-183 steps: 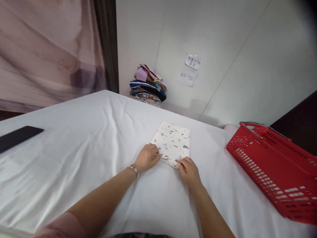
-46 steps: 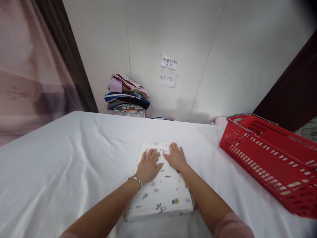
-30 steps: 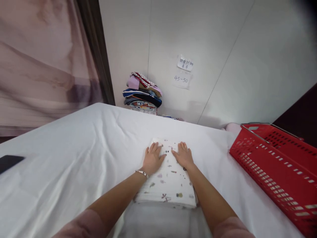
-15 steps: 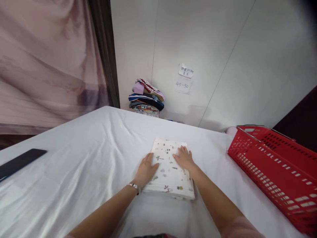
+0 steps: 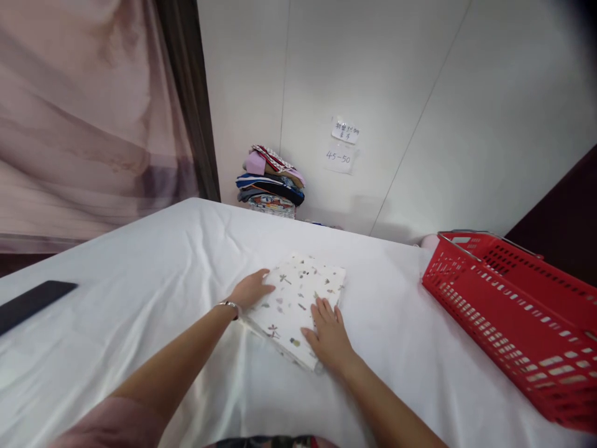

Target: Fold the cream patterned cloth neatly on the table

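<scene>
A folded white cloth [image 5: 293, 298] printed with small plants and figures lies on the white-covered table, turned at an angle. Along its left edge rests my left hand [image 5: 249, 290], with a silver bracelet at the wrist; its fingers are stretched out and the thumb touches the cloth's top. My right hand [image 5: 330, 336] lies flat on the cloth's right side with fingers spread, near the front right corner. Several layers show at the cloth's near edge.
A red plastic basket [image 5: 508, 311] with wire handles stands on the right. A stack of folded fabrics [image 5: 271, 180] sits by the wall beyond the table [image 5: 177, 261]. At the left lies a flat dark object [image 5: 35, 303]. Handwritten paper notes [image 5: 339, 157] hang on the wall.
The folded cloth has turned clockwise and shifted slightly left. My left hand has moved left and a little away from me; my right hand has come nearer and left. The view has shifted slightly.
</scene>
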Demonstrator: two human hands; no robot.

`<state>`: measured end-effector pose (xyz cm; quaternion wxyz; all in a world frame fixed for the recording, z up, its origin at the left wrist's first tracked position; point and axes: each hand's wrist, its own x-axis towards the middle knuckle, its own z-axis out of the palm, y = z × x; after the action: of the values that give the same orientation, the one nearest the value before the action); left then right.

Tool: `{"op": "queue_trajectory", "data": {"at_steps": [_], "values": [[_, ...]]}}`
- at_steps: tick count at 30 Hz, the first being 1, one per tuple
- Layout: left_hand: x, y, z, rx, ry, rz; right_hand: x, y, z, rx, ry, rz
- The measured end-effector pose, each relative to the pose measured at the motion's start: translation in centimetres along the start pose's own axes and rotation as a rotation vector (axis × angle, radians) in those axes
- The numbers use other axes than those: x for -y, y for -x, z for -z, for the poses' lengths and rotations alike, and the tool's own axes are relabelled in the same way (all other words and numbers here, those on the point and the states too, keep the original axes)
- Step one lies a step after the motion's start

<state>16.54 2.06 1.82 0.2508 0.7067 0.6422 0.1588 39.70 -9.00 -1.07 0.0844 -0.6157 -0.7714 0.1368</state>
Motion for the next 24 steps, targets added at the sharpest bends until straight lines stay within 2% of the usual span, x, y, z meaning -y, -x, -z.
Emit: {"op": "queue_trajectory", "data": {"at_steps": [4, 8, 12, 14, 17, 20, 24], "values": [[2.1, 0.0, -0.9, 0.028, 0.017, 0.027, 0.5, 0.4, -0.1, 0.009, -0.005, 0.040], [1.7, 0.9, -1.2, 0.015, -0.014, 0.065, -1.1, -1.8, 1.9, -0.043, 0.013, 0.094], [0.6, 1.7, -0.9, 0.038, -0.075, 0.062, -4.0, -7.4, 4.2, -0.113, 0.078, -0.112], [0.5, 2.0, -1.2, 0.027, -0.103, 0.046, -5.7, -10.1, 5.0, -0.080, 0.065, -0.232], [0.9, 2.0, -1.6, 0.031, -0.114, -0.012, -7.8, -12.3, 5.5, -0.030, 0.024, -0.283], [1.2, 0.3, -0.8, 0.008, -0.198, -0.140, -9.1, -11.8, 5.3, -0.011, -0.003, -0.296], [0.8, -4.9, 1.5, -0.059, -0.364, -0.326, -9.4, -7.9, 4.0, -0.004, -0.061, -0.325]]}}
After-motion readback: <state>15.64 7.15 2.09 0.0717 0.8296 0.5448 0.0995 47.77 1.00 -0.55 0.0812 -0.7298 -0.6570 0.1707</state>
